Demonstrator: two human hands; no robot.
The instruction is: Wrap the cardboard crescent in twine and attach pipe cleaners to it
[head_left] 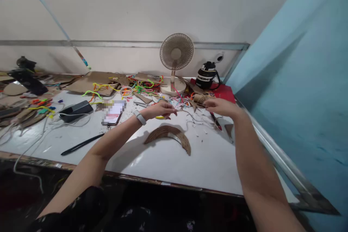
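Head view: both hands over the worktop [168, 159].
Left hand [160, 110]: fingers pinched, contents unclear.
Right hand [220, 106]: fingers pinching twine [200, 98].
Risk: the twine may slip or snag on scraps [190, 114] just beneath the fingers.

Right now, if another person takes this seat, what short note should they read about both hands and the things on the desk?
Left hand: raised above the desk, fingers pinched; what it holds is too small to tell. A band is on its wrist.
Right hand: raised near the ball of twine, fingers closed, possibly on a thin strand.
Twine-wrapped cardboard arc: flat on the white desk, just below both hands, untouched.
Done: the arc looks mostly wrapped, with one pale patch in the middle.
Left: that patch appears uncovered.
Nearby: small fan, phone, black pen, coloured pipe cleaners.
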